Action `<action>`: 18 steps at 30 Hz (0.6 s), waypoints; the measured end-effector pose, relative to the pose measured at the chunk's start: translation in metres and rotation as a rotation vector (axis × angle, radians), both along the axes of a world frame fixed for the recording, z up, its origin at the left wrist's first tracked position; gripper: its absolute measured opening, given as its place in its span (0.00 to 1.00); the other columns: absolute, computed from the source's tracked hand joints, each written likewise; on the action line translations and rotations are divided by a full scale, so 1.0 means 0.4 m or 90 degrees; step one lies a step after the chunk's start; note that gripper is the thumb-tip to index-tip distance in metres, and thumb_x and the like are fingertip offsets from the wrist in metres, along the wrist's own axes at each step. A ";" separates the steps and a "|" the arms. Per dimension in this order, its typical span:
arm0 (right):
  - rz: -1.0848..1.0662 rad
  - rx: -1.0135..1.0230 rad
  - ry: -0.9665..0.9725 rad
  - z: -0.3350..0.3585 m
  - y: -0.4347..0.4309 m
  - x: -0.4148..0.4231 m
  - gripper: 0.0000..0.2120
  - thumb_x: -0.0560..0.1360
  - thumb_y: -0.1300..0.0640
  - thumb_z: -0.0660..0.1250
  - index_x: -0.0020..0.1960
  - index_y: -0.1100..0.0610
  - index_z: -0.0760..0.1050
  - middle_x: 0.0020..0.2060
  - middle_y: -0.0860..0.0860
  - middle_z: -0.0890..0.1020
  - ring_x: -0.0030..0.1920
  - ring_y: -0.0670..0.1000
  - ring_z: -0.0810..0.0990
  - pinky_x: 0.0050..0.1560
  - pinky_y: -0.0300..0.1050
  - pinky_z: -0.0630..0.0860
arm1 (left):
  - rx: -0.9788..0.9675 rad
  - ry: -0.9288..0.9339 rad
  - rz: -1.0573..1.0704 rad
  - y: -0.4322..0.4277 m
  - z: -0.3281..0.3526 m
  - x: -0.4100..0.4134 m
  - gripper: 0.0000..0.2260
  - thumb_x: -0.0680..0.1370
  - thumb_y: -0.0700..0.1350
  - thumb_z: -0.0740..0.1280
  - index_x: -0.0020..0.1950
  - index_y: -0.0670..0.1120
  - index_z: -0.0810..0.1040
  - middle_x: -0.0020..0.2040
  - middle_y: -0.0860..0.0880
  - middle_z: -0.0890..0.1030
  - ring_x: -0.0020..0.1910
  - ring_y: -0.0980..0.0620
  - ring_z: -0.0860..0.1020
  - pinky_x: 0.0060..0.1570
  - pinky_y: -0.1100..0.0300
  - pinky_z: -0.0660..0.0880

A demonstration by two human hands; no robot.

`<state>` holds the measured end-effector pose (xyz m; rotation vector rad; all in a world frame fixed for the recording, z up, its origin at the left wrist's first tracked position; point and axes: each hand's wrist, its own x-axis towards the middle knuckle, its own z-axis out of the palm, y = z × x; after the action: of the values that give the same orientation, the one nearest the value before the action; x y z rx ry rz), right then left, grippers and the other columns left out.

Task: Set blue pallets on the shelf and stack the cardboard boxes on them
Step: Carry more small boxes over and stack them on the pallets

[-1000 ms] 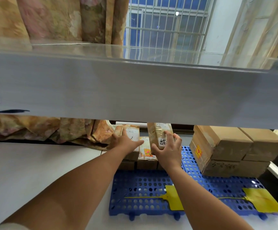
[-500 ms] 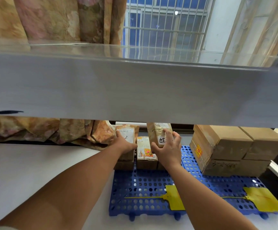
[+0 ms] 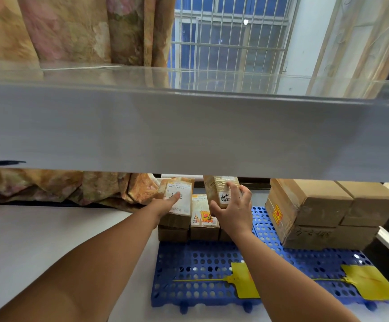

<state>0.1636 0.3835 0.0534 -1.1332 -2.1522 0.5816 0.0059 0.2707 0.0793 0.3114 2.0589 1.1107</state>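
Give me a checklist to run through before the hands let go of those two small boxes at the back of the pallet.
1. Right hand grips the tilted box: ok.
2. Left hand flat on the labelled box: ok.
3. Tilted box seated level: not ok, it leans.
4. Blue pallet flat on the shelf: ok.
5. Headroom under the upper shelf: cannot tell.

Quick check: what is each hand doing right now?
Left hand: open, fingers flat against the labelled box, not gripping it.
Right hand: closed around the taped box, holding it upright.
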 end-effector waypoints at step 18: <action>0.027 -0.057 -0.056 -0.008 0.006 0.004 0.34 0.72 0.42 0.66 0.74 0.46 0.57 0.72 0.55 0.56 0.68 0.58 0.63 0.61 0.55 0.72 | 0.195 -0.046 0.107 0.027 -0.086 -0.020 0.23 0.79 0.56 0.63 0.67 0.41 0.73 0.55 0.44 0.82 0.51 0.47 0.80 0.37 0.60 0.72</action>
<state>0.1651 0.3857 0.0503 -1.1836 -2.2490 0.6640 -0.0022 0.2816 0.0449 0.2469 1.8760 1.5218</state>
